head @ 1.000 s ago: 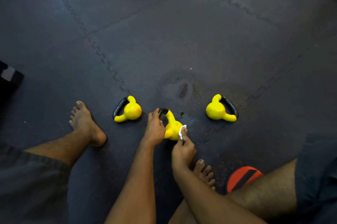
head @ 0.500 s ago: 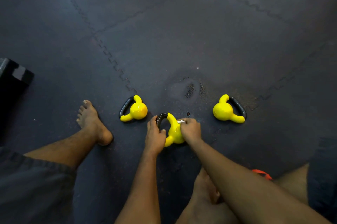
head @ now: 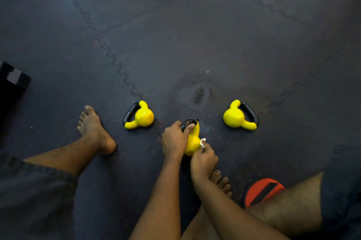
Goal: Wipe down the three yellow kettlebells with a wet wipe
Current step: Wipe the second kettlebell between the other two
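Yellow gloss coating covers the rounded bodies of three kettlebells, each with a black loop handle. All three sit on a dark rubber floor (head: 175,24) made of interlocking tiles with toothed seams.

Head view:
- The left kettlebell (head: 143,116) lies on its side, handle pointing left, just beside a seam.
- The right kettlebell (head: 235,117) lies on its side, handle pointing right, well apart from the left one.
- The middle kettlebell (head: 193,143) is nearest the person, between the two hands, handle end pointing away.
- The left hand (head: 173,140) grips the black handle. The fingers are curled round it and the thumb lies across the top of the loop.
- The right hand (head: 204,158) pinches a small crumpled white wet wipe (head: 202,142) in its fingers, pressed against the right flank of the yellow body.
- A damp, pitted patch (head: 199,95) marks the floor beyond the middle kettlebell.
- A bare left foot (head: 93,128) rests flat beside the left kettlebell. The toes of the right foot (head: 221,181) show under the right forearm.
- A rounded orange object with a black stripe (head: 261,191) sits by the right knee.
- A dark block (head: 13,75) is at the left edge.
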`<state>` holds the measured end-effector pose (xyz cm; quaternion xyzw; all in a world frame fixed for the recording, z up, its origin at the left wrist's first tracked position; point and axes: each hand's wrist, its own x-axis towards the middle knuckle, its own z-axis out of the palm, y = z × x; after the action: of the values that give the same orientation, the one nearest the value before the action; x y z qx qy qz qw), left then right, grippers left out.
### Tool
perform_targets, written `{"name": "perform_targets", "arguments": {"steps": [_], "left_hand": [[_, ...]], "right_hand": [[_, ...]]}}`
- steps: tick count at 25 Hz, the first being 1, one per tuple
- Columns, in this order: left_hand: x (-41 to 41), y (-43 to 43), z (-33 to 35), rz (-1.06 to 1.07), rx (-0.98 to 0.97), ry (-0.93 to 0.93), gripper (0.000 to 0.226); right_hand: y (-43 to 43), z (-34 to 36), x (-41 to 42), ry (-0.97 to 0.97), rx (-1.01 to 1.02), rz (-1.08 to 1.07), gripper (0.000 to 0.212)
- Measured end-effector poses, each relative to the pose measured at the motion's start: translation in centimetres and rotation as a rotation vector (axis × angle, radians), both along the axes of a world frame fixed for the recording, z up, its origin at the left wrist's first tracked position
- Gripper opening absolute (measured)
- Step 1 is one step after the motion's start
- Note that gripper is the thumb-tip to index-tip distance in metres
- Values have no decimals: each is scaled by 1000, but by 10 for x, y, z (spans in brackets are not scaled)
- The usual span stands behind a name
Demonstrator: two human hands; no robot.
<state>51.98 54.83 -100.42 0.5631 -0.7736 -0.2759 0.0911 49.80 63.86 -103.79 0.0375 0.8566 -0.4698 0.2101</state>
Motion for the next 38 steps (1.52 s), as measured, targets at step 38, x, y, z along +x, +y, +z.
{"name": "perform_targets", "arguments": {"steps": [38], "left_hand": [[21,-13,14,285,-78,334,53]], "right_hand": [[-42,18,-35,-293,-50,180,47]]}}
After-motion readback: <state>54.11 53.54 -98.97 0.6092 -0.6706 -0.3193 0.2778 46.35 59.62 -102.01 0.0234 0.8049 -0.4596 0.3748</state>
